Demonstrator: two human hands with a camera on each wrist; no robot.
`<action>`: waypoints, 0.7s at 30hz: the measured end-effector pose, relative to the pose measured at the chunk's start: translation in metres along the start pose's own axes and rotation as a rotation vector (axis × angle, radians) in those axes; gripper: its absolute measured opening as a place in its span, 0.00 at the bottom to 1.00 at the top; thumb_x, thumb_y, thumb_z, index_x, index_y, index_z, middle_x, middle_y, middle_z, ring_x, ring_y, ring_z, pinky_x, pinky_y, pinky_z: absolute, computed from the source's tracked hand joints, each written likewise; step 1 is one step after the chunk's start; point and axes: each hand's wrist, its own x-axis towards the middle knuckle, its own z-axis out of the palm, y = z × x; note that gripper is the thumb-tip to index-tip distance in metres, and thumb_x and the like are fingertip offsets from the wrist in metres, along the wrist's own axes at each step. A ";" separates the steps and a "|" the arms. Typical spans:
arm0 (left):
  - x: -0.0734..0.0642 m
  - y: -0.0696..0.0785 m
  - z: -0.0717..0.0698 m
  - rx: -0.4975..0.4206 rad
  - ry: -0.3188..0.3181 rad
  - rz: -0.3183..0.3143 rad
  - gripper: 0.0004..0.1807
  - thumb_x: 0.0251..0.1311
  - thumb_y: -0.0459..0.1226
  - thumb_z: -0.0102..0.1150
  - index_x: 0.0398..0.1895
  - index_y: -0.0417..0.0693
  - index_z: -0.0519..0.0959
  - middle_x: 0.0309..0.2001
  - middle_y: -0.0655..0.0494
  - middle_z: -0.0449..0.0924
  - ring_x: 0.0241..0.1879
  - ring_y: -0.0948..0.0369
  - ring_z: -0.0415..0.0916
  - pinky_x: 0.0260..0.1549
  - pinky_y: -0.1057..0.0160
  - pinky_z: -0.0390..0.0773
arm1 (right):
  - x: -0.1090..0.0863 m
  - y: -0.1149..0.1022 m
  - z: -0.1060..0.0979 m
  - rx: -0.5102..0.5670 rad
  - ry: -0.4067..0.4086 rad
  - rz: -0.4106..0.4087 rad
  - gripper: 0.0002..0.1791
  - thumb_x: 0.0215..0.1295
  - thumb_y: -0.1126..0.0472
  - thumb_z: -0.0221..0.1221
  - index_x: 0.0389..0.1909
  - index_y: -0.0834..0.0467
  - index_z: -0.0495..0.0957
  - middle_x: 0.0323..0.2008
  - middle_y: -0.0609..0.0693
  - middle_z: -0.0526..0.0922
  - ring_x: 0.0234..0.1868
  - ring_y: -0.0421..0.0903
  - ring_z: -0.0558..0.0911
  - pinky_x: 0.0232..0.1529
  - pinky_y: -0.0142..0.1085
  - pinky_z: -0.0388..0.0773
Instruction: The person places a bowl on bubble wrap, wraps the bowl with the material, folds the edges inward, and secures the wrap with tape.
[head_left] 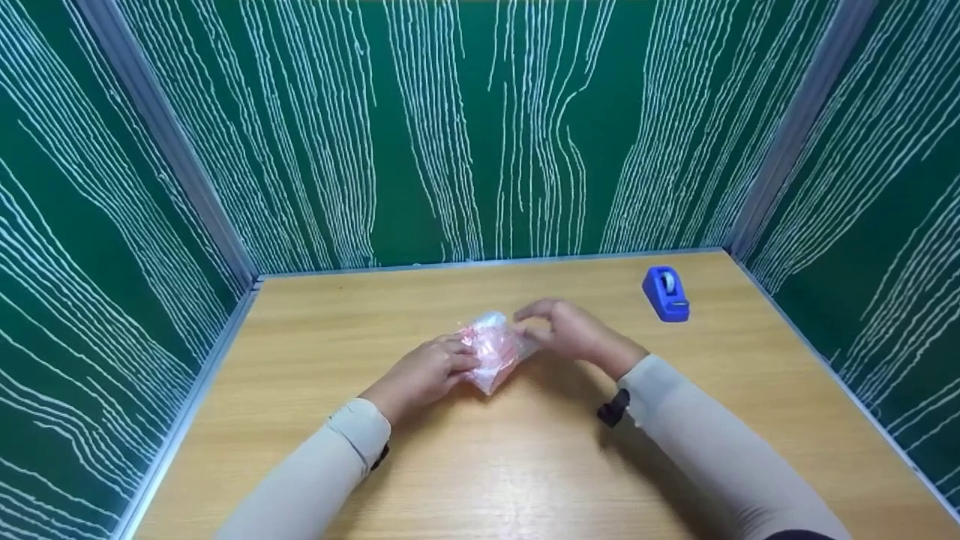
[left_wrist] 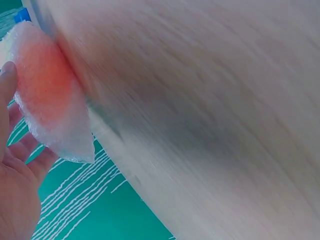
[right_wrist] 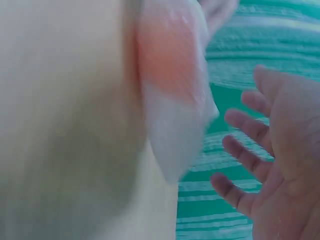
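Observation:
A small bundle in clear, bubble-wrap-like plastic (head_left: 491, 349) lies on the wooden table, a reddish-orange thing showing through it. What that inner thing is cannot be made out. My left hand (head_left: 431, 371) holds the bundle at its left side; in the left wrist view the thumb and fingers of the left hand (left_wrist: 20, 185) lie around its edge. On the other side is my right hand (head_left: 566, 330), close to the wrap's loose right end. The right wrist view has the right hand (right_wrist: 290, 155) with fingers spread and apart from the bundle (right_wrist: 172, 75).
A blue tape dispenser (head_left: 666, 294) with a roll in it stands at the table's back right. Green panels (head_left: 480, 150) with wavy white lines enclose the back and both sides, joined by grey metal posts (head_left: 795, 120). The wooden tabletop (head_left: 337, 322) spreads around the hands.

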 end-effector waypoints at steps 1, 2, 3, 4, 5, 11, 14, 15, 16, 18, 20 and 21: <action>0.000 0.000 0.000 -0.006 0.004 -0.004 0.21 0.81 0.44 0.68 0.73 0.59 0.87 0.77 0.56 0.84 0.84 0.52 0.72 0.86 0.47 0.68 | 0.001 0.004 -0.005 0.003 0.024 0.036 0.21 0.85 0.48 0.65 0.69 0.52 0.87 0.72 0.56 0.87 0.79 0.63 0.81 0.82 0.63 0.74; 0.000 0.000 0.001 -0.006 0.006 -0.002 0.21 0.81 0.43 0.68 0.72 0.58 0.88 0.76 0.56 0.84 0.84 0.52 0.73 0.86 0.48 0.69 | 0.002 0.008 -0.011 -0.004 0.046 0.061 0.21 0.85 0.48 0.64 0.69 0.53 0.87 0.72 0.58 0.87 0.78 0.64 0.81 0.82 0.64 0.74; 0.000 0.000 0.001 -0.003 0.012 0.002 0.20 0.81 0.43 0.68 0.72 0.58 0.88 0.76 0.55 0.84 0.84 0.51 0.73 0.86 0.48 0.69 | 0.002 0.013 -0.017 -0.008 0.062 0.095 0.22 0.86 0.46 0.63 0.70 0.54 0.87 0.72 0.59 0.87 0.78 0.64 0.81 0.82 0.64 0.74; -0.001 0.000 0.001 0.003 0.018 0.008 0.20 0.81 0.42 0.68 0.71 0.57 0.88 0.75 0.55 0.85 0.83 0.51 0.73 0.86 0.48 0.70 | 0.003 0.018 -0.022 -0.012 0.076 0.124 0.24 0.86 0.45 0.63 0.70 0.55 0.86 0.72 0.60 0.86 0.78 0.65 0.80 0.81 0.64 0.75; -0.001 -0.001 0.002 0.007 0.023 0.012 0.19 0.81 0.42 0.68 0.71 0.57 0.89 0.75 0.55 0.85 0.83 0.51 0.74 0.85 0.48 0.70 | 0.004 0.024 -0.028 -0.014 0.090 0.146 0.25 0.86 0.44 0.62 0.70 0.56 0.86 0.72 0.61 0.86 0.77 0.65 0.81 0.80 0.64 0.76; -0.001 0.000 0.003 -0.009 0.032 0.015 0.18 0.83 0.40 0.66 0.71 0.55 0.89 0.75 0.53 0.85 0.84 0.51 0.73 0.86 0.49 0.69 | -0.002 0.067 -0.068 0.012 0.138 0.294 0.32 0.90 0.40 0.55 0.78 0.57 0.78 0.78 0.63 0.79 0.76 0.67 0.80 0.76 0.67 0.78; -0.001 0.000 0.002 -0.020 0.027 0.004 0.19 0.83 0.40 0.66 0.71 0.55 0.88 0.76 0.54 0.84 0.84 0.51 0.72 0.86 0.49 0.69 | -0.009 0.086 -0.089 -0.012 0.150 0.347 0.34 0.91 0.40 0.53 0.82 0.58 0.73 0.82 0.65 0.74 0.80 0.69 0.75 0.79 0.69 0.74; -0.001 -0.001 0.003 -0.020 0.025 -0.001 0.19 0.82 0.40 0.66 0.71 0.55 0.88 0.76 0.54 0.84 0.84 0.51 0.72 0.86 0.49 0.69 | -0.011 0.092 -0.096 -0.022 0.152 0.358 0.35 0.91 0.39 0.52 0.83 0.59 0.72 0.82 0.66 0.73 0.80 0.70 0.74 0.79 0.70 0.73; -0.001 -0.001 0.003 -0.019 0.024 -0.006 0.19 0.82 0.40 0.67 0.71 0.55 0.88 0.76 0.54 0.84 0.84 0.51 0.72 0.86 0.49 0.69 | -0.014 0.098 -0.102 -0.024 0.155 0.374 0.36 0.91 0.38 0.51 0.84 0.59 0.71 0.83 0.67 0.72 0.80 0.70 0.74 0.80 0.71 0.71; -0.001 -0.002 0.003 -0.016 0.020 -0.015 0.19 0.82 0.40 0.67 0.72 0.56 0.88 0.76 0.55 0.84 0.84 0.52 0.72 0.86 0.49 0.69 | -0.020 0.110 -0.112 -0.032 0.167 0.405 0.39 0.91 0.36 0.50 0.85 0.60 0.69 0.84 0.69 0.70 0.81 0.72 0.73 0.81 0.72 0.68; -0.002 -0.002 0.003 -0.017 0.017 -0.020 0.20 0.82 0.40 0.67 0.72 0.57 0.88 0.77 0.56 0.84 0.85 0.53 0.72 0.86 0.49 0.69 | -0.026 0.121 -0.121 -0.014 0.179 0.457 0.41 0.90 0.35 0.48 0.87 0.60 0.66 0.85 0.70 0.67 0.82 0.74 0.70 0.82 0.73 0.66; -0.002 -0.002 0.003 -0.019 0.018 -0.020 0.20 0.82 0.40 0.67 0.72 0.57 0.88 0.77 0.56 0.84 0.85 0.53 0.72 0.86 0.50 0.69 | -0.029 0.126 -0.124 -0.007 0.186 0.488 0.42 0.90 0.35 0.47 0.88 0.60 0.64 0.85 0.71 0.66 0.82 0.76 0.69 0.82 0.75 0.66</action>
